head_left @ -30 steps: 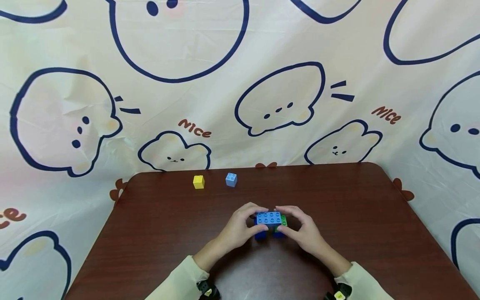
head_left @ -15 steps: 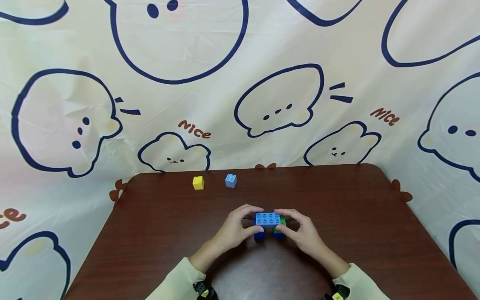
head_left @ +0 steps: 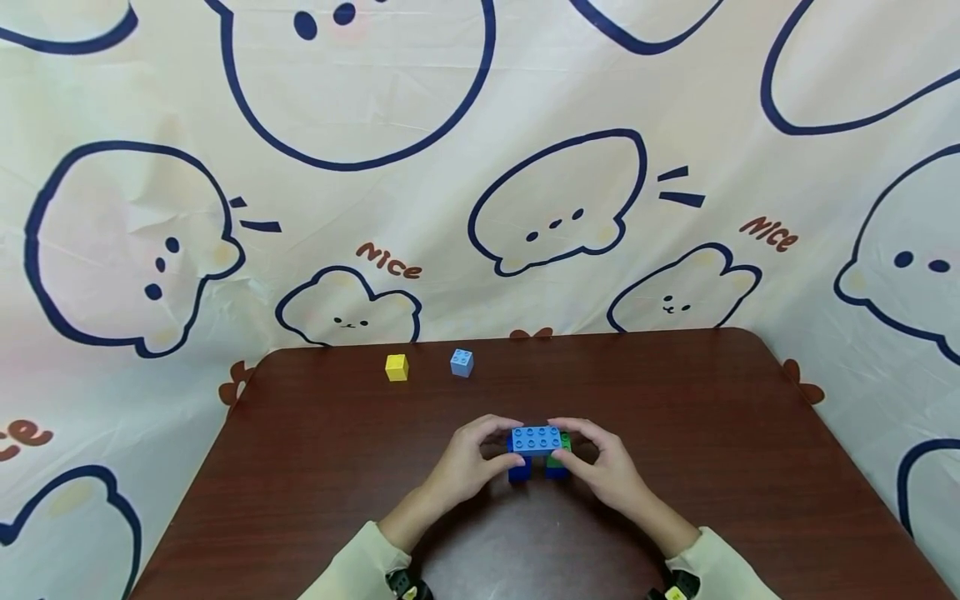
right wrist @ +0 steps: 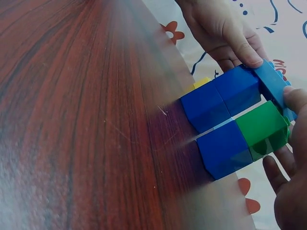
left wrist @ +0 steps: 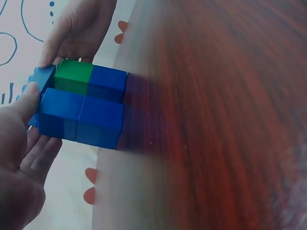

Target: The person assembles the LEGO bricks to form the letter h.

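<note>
A long light blue brick (head_left: 536, 440) with studs on top bridges two short stacks on the table. Under its left end stand two dark blue bricks (left wrist: 100, 122), one on the other. Beneath the right end, a green brick (right wrist: 264, 128) sits on another dark blue brick (right wrist: 224, 151). My left hand (head_left: 467, 457) pinches the light blue brick's left end, thumb on the near side and fingers on the far side. The right hand (head_left: 611, 467) grips near its right end in the same way. Both hands partly hide the stacks' outer sides in the head view.
Toward the back edge of the brown table (head_left: 675, 383) lie a yellow block (head_left: 397, 367) and a small light blue brick (head_left: 462, 362), apart from each other. Behind the table hangs a pale cloth (head_left: 442, 200) with cartoon drawings.
My left hand has shifted slightly left, its thumb drawing back toward the brick's end. The right hand and the stacked bricks have stayed nearly still.
</note>
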The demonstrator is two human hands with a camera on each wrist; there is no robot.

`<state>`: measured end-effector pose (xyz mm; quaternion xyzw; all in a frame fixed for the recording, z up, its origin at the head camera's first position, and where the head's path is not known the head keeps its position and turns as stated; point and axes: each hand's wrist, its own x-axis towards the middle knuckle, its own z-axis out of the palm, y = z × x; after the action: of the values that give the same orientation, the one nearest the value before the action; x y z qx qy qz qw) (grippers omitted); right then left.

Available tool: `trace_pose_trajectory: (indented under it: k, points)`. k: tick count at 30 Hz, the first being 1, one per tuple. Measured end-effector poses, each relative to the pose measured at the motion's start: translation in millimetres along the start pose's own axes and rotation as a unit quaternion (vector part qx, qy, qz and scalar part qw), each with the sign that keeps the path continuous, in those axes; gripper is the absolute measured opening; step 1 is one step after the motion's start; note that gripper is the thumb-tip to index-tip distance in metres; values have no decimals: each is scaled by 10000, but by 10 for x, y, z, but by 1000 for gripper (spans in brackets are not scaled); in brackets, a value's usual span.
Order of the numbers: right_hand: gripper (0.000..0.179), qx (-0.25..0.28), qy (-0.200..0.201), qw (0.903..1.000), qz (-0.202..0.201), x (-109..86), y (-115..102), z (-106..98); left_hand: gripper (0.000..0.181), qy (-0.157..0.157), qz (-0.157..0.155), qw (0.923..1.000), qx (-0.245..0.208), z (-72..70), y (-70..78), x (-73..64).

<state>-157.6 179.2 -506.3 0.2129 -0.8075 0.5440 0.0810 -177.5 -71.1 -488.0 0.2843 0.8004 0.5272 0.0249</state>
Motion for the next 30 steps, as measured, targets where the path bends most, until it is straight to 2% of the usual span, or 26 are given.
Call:
trace_pose_trajectory:
  k: [8,17,30]
  points:
    - [39,4,-27,10000,39,-5,5,4,39,160,121,9997,160,14,-9,-11]
    - [39,-139,-9,9999,-72,2,2,-7,38,172,62,9995,265,11,-5,8]
    - [39,-311,93,9989,-331,2,-14,8,42,163,71,9998,-99,20,-24,-9]
